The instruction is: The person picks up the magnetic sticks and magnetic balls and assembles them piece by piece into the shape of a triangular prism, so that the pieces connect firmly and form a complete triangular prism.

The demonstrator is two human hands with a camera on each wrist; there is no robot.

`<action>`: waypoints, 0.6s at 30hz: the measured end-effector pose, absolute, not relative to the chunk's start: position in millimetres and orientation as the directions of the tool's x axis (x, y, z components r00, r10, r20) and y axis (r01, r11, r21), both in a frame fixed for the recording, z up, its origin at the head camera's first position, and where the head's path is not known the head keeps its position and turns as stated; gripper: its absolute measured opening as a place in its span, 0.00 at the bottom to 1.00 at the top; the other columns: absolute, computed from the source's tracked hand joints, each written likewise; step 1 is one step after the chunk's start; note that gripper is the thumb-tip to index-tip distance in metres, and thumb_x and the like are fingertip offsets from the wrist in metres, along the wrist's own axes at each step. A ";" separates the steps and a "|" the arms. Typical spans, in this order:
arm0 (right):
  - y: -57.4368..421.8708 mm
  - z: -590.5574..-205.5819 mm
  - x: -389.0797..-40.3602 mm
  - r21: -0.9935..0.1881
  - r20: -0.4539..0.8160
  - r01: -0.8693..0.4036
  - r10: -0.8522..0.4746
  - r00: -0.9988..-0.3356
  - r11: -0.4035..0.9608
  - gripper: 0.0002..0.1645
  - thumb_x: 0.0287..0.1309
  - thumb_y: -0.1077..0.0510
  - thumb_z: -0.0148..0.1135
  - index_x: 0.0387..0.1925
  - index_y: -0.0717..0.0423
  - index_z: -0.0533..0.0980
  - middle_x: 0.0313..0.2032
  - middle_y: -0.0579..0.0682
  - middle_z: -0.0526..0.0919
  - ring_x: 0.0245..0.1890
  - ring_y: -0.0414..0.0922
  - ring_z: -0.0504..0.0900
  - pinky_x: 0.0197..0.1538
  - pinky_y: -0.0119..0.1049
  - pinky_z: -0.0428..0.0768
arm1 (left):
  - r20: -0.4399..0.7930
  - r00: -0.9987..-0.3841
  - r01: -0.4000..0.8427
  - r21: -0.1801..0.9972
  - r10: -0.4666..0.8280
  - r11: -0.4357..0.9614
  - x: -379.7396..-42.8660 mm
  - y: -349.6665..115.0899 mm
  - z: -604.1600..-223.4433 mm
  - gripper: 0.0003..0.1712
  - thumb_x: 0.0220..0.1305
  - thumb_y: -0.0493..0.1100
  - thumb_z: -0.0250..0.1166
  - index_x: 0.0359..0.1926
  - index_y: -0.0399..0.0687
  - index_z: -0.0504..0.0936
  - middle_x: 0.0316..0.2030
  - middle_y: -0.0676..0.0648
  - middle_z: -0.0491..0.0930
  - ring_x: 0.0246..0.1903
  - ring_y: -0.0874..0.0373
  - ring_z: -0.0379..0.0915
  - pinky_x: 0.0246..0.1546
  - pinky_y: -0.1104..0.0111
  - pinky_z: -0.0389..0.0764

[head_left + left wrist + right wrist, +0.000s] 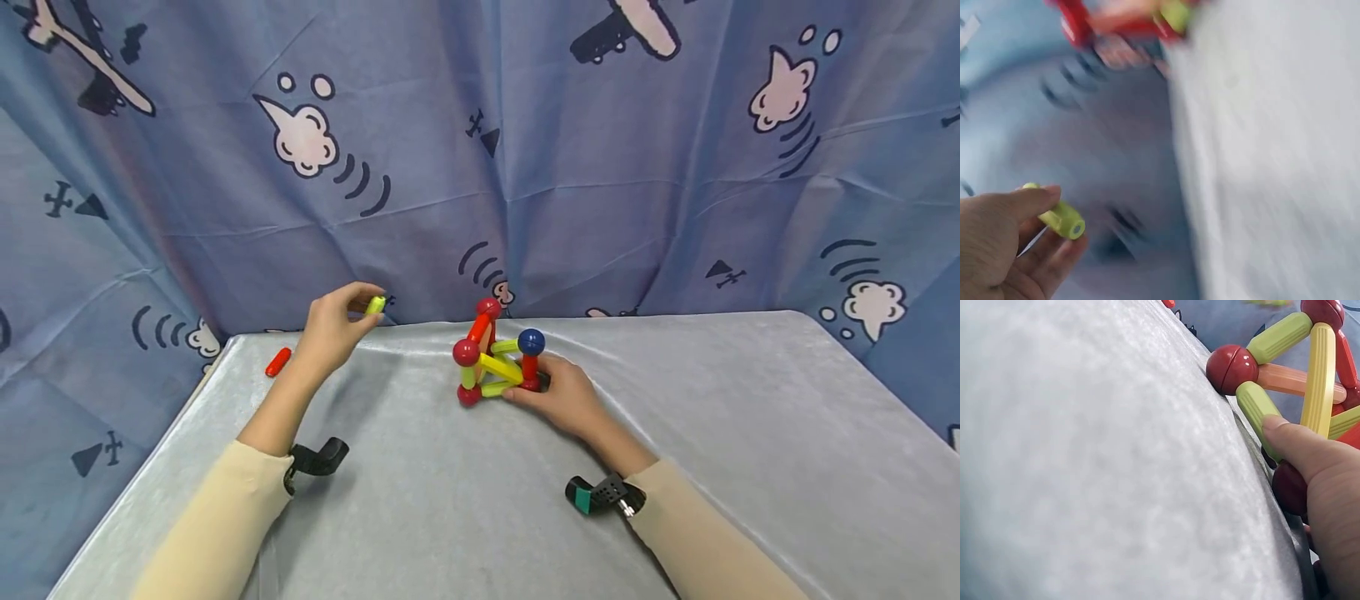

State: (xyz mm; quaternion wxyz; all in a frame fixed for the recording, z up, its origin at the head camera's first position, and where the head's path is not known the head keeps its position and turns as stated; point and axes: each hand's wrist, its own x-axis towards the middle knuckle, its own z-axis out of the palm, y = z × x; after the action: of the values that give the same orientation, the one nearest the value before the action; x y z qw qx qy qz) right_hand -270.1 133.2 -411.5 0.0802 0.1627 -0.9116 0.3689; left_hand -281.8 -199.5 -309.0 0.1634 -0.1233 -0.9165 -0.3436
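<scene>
My left hand is raised over the far left of the table and pinches a short lime-green magnetic stick between thumb and fingers. In the left wrist view the stick's round end faces outward. A small frame of magnetic sticks and balls stands at the table's far middle, with red balls, a blue ball on top and a yellow stick running diagonally. My right hand holds the frame's lower right corner, its thumb on a green bottom stick. Its other fingers are mostly hidden.
A loose red stick lies at the far left of the table, beyond my left forearm. The table wears a pale grey cloth. A blue patterned curtain hangs right behind its far edge.
</scene>
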 end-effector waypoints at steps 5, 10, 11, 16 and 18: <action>134.6 -408.0 -271.6 -0.697 0.265 -0.348 -0.225 -0.938 0.628 0.32 0.50 0.41 0.78 0.51 0.54 0.80 0.42 0.52 0.87 0.42 0.49 0.80 0.50 0.43 0.79 | 0.428 -0.874 0.467 0.606 0.231 0.644 -262.2 -150.5 -281.7 0.19 0.62 0.35 0.72 0.54 0.45 0.85 0.48 0.43 0.87 0.47 0.50 0.84 0.50 0.60 0.87; 140.0 -402.5 -273.8 -0.827 0.307 -0.350 -0.168 -0.937 0.440 0.32 0.56 0.49 0.75 0.61 0.52 0.76 0.52 0.56 0.85 0.52 0.49 0.82 0.59 0.43 0.81 | 0.398 -0.844 0.535 0.594 0.359 0.600 -251.1 -113.4 -270.5 0.20 0.62 0.34 0.71 0.56 0.45 0.86 0.50 0.46 0.87 0.48 0.52 0.84 0.48 0.63 0.87; 141.5 -400.8 -274.3 -0.850 0.323 -0.359 -0.159 -0.933 0.385 0.32 0.58 0.51 0.74 0.63 0.53 0.75 0.54 0.57 0.84 0.53 0.48 0.81 0.59 0.40 0.82 | 0.390 -0.837 0.548 0.589 0.385 0.594 -249.8 -107.4 -269.9 0.20 0.62 0.34 0.71 0.56 0.44 0.85 0.50 0.45 0.87 0.48 0.52 0.84 0.48 0.63 0.87; 147.7 -392.8 -273.7 -0.921 0.345 -0.367 -0.163 -0.924 0.128 0.31 0.63 0.61 0.68 0.67 0.61 0.72 0.59 0.58 0.80 0.52 0.36 0.81 0.53 0.23 0.81 | 0.355 -0.810 0.584 0.567 0.468 0.581 -246.8 -86.4 -277.2 0.18 0.64 0.36 0.70 0.55 0.44 0.85 0.48 0.46 0.88 0.47 0.55 0.85 0.48 0.66 0.87; 148.9 -390.8 -272.1 -0.930 0.337 -0.356 -0.179 -0.924 0.086 0.30 0.64 0.62 0.67 0.66 0.63 0.73 0.59 0.52 0.81 0.51 0.34 0.81 0.52 0.23 0.82 | 0.345 -0.806 0.588 0.550 0.481 0.593 -245.2 -81.1 -280.6 0.17 0.64 0.36 0.70 0.54 0.46 0.86 0.48 0.47 0.88 0.47 0.55 0.84 0.50 0.66 0.86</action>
State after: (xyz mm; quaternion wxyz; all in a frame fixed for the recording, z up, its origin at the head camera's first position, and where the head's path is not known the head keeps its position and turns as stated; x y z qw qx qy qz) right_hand -272.1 148.9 -390.8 0.0680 0.1825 -0.7338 0.6508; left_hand -245.2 -81.1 -280.6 0.0802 -0.3007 -0.8889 -0.3363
